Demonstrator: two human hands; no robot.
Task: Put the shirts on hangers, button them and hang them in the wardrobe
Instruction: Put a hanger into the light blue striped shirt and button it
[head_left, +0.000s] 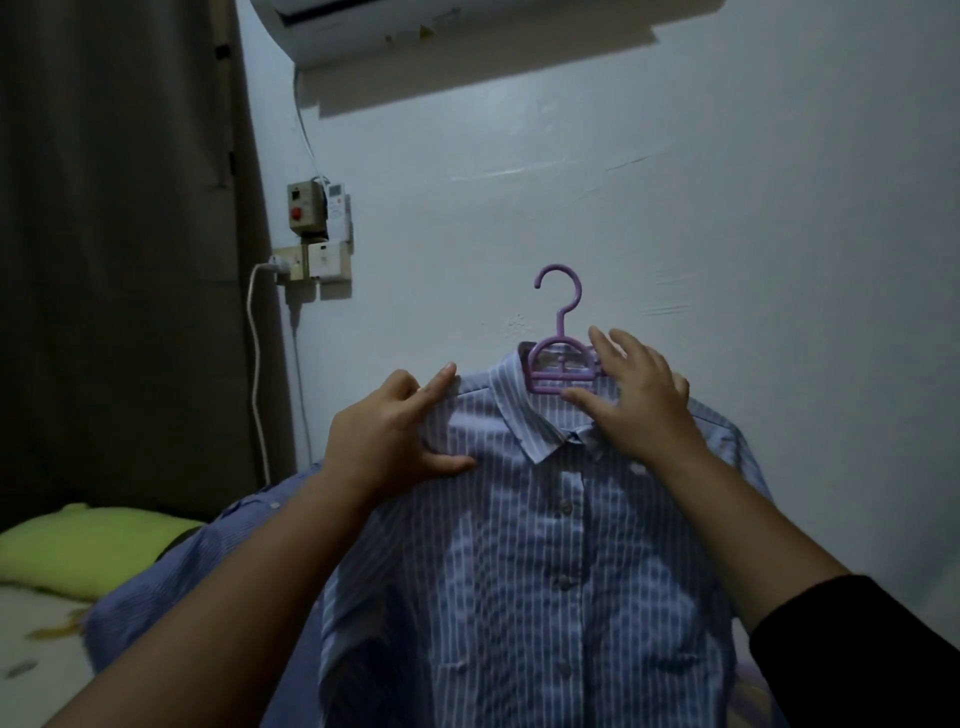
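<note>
From the head view, a blue shirt with white stripes (540, 561) is held up in front of a pale wall (675, 208), facing the camera with its front placket and buttons running down the middle. The buttons that show look fastened; the collar is folded down. The shirt sits on a purple plastic hanger (558, 358), whose hook stands upright above the collar, free of any rail, while its shoulders are hidden inside the cloth.

The left hand (395, 436) grips the shirt's shoulder on the left of the picture, thumb pressed against the front of the fabric and fingers curled over the top edge, with the forefinger stretched along the seam. The right hand (639, 400) lies over the other side of the collar, fingers spread and fairly straight, the fingertips touching the hanger's lower bar and the thumb resting on the collar band. The two hands are apart, one at each side of the neck opening. A dark sleeve covers the right forearm near the lower edge.

Behind the shirt at lower left lies a bed (31, 649) with a yellow-green pillow (88, 545). A dark curtain (114, 234) hangs on the left, beside wall switch boxes (317, 234) with a white cable (257, 374) hanging down. An air conditioner (467, 26) is mounted at the top of the wall.
</note>
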